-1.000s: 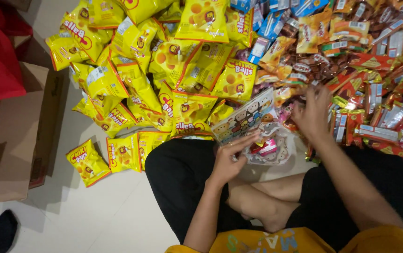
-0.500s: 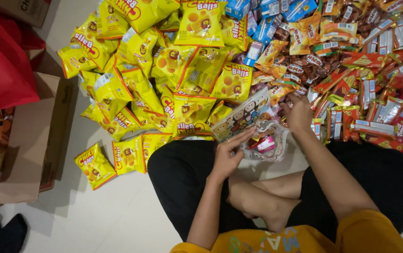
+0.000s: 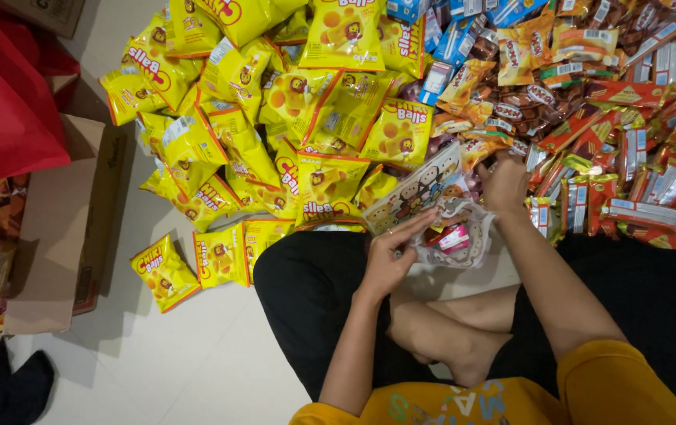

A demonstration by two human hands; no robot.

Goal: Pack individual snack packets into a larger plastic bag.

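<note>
I sit cross-legged on the floor. My left hand (image 3: 389, 256) holds the mouth of a clear plastic gift bag (image 3: 432, 208) printed with cartoon figures, with a pink-wrapped item (image 3: 454, 238) visible inside it. My right hand (image 3: 504, 182) is closed over a small snack at the bag's far edge, by the pile of small brown and orange wrapped sweets (image 3: 542, 102). What it grips is hidden by the fingers. Many yellow snack packets (image 3: 306, 118) lie heaped just beyond the bag.
Red and silver wafer bars (image 3: 644, 165) spread to the right. Blue packets (image 3: 464, 31) lie at the top. An open cardboard box (image 3: 62, 228) and a red bag (image 3: 0, 110) stand at the left. Two loose yellow packets (image 3: 188, 264) rest near my left knee.
My right hand has drawn back from the sweets pile toward the bag's opening. My left hand keeps holding the bag in the same place.
</note>
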